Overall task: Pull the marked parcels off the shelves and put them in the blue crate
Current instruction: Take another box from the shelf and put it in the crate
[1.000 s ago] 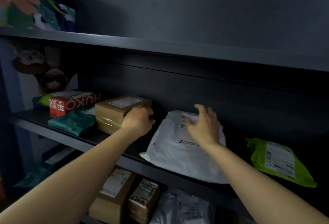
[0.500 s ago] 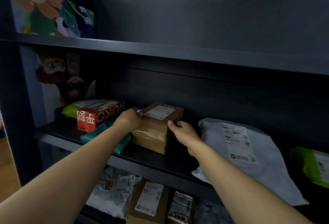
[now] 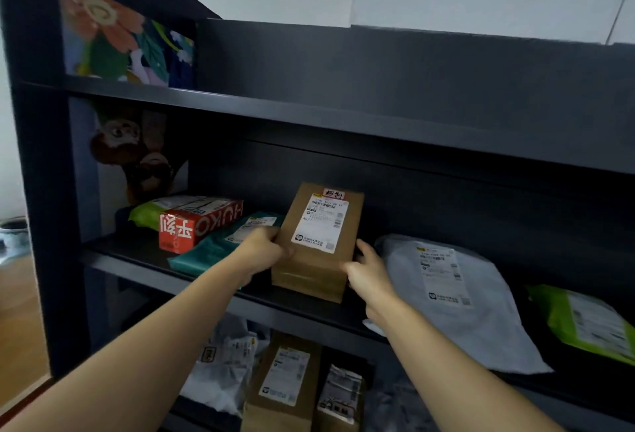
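A brown cardboard parcel (image 3: 319, 253) with a white shipping label and a small red-and-white sticker at its top edge stands tilted up on the middle shelf (image 3: 213, 285) of a dark shelving unit. My left hand (image 3: 264, 246) grips its left side. My right hand (image 3: 366, 272) holds its right side, fingers round the lower corner. The blue crate is not in view.
Left of the parcel lie a red box (image 3: 196, 224), a teal bag (image 3: 213, 248) and a green bag (image 3: 147, 213). To the right lie a white mailer (image 3: 457, 301) and a green mailer (image 3: 591, 321). More parcels sit on the lower shelf (image 3: 285, 383).
My right hand left the white mailer and came to the brown parcel. Both hands have tipped the parcel up so its label faces me. The view shifted left.
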A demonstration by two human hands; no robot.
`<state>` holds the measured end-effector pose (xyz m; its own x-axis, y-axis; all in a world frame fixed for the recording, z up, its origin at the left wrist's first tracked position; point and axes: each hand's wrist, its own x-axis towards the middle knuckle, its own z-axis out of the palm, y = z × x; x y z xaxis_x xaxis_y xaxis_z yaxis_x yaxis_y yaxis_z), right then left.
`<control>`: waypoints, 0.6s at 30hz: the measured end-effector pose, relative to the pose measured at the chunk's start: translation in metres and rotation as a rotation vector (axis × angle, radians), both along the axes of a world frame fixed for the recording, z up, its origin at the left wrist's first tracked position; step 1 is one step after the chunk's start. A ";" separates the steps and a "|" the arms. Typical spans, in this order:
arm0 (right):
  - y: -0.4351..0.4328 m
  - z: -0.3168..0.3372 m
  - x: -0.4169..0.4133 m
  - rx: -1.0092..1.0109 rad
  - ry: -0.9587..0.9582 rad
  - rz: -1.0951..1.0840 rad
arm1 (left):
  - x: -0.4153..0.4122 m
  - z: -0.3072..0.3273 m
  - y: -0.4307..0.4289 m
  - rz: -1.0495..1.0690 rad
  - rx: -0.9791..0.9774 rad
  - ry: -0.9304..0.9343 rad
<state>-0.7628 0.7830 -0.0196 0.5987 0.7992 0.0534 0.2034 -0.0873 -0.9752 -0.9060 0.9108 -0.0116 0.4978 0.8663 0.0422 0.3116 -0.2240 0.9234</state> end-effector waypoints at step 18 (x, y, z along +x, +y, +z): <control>-0.173 -0.016 -0.044 0.262 -0.136 -0.088 | -0.041 -0.018 -0.197 0.069 0.279 -0.153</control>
<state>-0.8071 0.6103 -0.0361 0.6381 0.6933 0.3349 0.3365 0.1401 -0.9312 -0.9469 0.7141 -0.0298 0.4075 0.8423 0.3527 0.1968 -0.4582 0.8668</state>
